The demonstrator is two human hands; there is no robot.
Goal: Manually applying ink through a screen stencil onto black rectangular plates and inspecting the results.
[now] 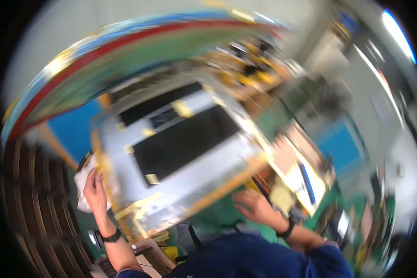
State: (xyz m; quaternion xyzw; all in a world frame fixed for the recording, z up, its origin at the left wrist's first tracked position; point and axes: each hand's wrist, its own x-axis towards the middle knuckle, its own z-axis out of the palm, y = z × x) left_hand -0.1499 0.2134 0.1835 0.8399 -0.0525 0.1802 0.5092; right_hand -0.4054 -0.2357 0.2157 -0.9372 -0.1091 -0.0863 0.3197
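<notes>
Though blurry, hands [95, 189] [258, 208] apparently near grey table [213, 164].

Text: none we can read | around our left hand [96, 193]: too blurred | around our right hand [257, 207]: too blurred

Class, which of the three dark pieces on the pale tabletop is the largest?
The broad black rectangle, closest to the person's body. The others lie beyond it: a small dark piece and, farthest back, a long narrow strip.
</notes>
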